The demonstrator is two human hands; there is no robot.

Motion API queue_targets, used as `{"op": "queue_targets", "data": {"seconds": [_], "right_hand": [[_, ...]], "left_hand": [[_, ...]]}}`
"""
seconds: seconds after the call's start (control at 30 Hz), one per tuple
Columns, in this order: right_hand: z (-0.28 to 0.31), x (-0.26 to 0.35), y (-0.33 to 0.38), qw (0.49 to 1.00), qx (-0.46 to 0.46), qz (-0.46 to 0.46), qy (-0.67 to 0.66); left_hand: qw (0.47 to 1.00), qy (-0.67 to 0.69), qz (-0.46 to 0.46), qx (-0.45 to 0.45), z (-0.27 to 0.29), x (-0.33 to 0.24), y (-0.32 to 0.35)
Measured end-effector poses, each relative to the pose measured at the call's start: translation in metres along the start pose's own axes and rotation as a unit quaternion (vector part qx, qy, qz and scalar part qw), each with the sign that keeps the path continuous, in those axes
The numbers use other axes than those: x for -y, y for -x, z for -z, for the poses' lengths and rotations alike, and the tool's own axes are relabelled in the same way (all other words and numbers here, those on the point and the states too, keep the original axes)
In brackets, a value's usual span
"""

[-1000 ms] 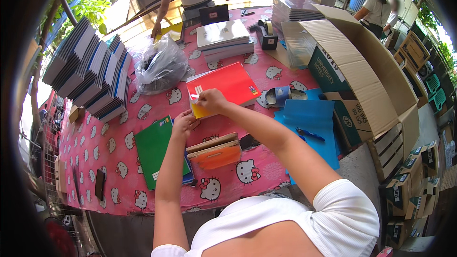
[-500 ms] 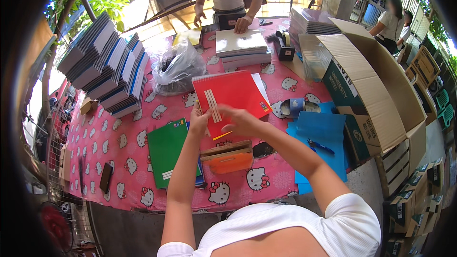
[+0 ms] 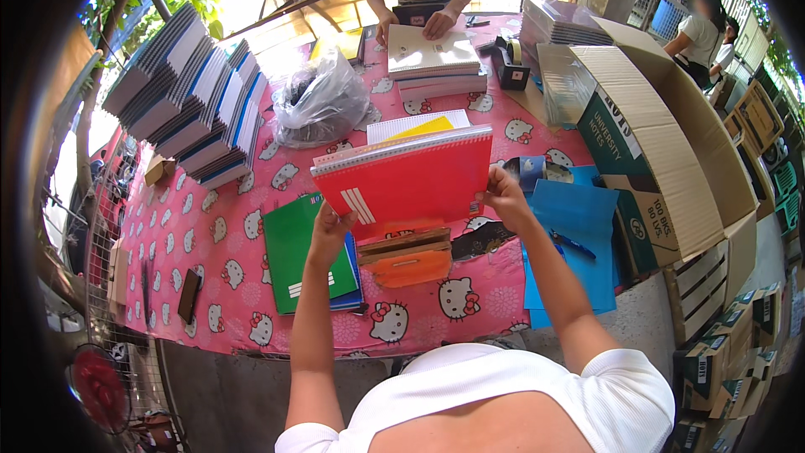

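Between both hands a red spiral notebook [image 3: 411,180] is held tilted up, its coiled edge at the top; at least one more coiled edge shows right behind it. My left hand [image 3: 333,231] grips its lower left corner and my right hand [image 3: 506,197] its right edge. Behind it lie a yellow sheet [image 3: 429,127] and a white coil-edged pad [image 3: 388,130]. Just below the red notebook sits an orange-fronted wooden block [image 3: 411,268]. A green notebook [image 3: 293,239] lies on a blue one near my left forearm.
Stacked notebooks [image 3: 180,101] lean at the left, near a plastic bag [image 3: 319,105]. Across the table a person's hands [image 3: 438,23] touch a white notebook pile [image 3: 432,59]. To the right are a tape dispenser [image 3: 510,67], blue sheets [image 3: 574,210], pliers [image 3: 573,245] and an open carton [image 3: 671,151].
The red notebook has gone from lying nearly flat to tilted up. My right hand has moved from above it to its right edge. The person opposite now has both hands at the white pile.
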State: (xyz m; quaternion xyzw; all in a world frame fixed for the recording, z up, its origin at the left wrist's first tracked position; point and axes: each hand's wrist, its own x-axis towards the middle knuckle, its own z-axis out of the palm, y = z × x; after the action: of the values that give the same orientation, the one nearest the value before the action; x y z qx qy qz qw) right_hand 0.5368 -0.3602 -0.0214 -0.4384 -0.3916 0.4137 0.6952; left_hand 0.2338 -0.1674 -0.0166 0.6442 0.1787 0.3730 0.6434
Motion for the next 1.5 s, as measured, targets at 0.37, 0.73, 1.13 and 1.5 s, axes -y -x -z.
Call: {"op": "queue_targets", "data": {"seconds": [0.37,0.73,1.13,1.5], "right_hand": [[-0.005,-0.006,0.021,0.987,0.087,-0.082,0.110],[0.028,-0.025,-0.061,0.674,0.192,0.179,0.691],[0.010,-0.047,-0.090,0.620,0.133,0.119,0.764],[0.005,0.015,-0.027,0.950,0.179,-0.027,-0.255]], "left_hand": [[0.996,0.034,-0.013,-0.077,-0.009,-0.002,0.018],[0.996,-0.017,-0.016,-0.088,-0.012,-0.013,0.018],[0.991,0.030,-0.059,-0.116,0.003,-0.020,0.018],[0.986,0.035,-0.061,-0.151,-0.014,-0.012,0.009]]}}
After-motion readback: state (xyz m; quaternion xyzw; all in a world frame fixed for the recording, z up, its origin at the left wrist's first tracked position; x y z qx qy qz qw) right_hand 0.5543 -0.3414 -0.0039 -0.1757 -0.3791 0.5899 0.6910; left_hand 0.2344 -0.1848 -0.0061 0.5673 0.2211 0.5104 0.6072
